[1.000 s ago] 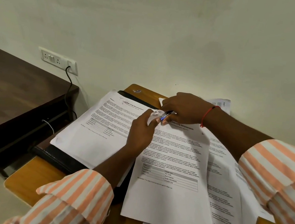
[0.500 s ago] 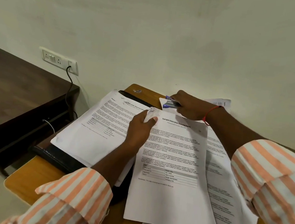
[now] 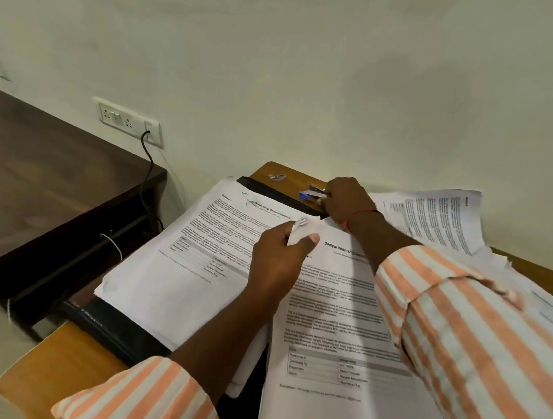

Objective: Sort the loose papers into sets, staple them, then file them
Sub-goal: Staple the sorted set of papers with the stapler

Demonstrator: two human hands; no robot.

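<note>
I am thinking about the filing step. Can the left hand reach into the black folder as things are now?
Probably not yet. The left hand is busy pinching the corner of a paper set, and a paper stack lies on the black folder, so only its edges show.

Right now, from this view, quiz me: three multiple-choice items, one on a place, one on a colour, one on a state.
1. Where is the stapler? A on a shelf; B at the desk's far edge, in the right hand; C in a box.
2. The thread on the right wrist is: A green; B red; C yellow.
3. The left hand: A lies flat; B holds a pen; C pinches the papers' corner.
Answers: B, its blue tip sticks out of the fingers at the far edge; B, a red band crosses the wrist; C, thumb and fingers close on the bent corner.
</note>
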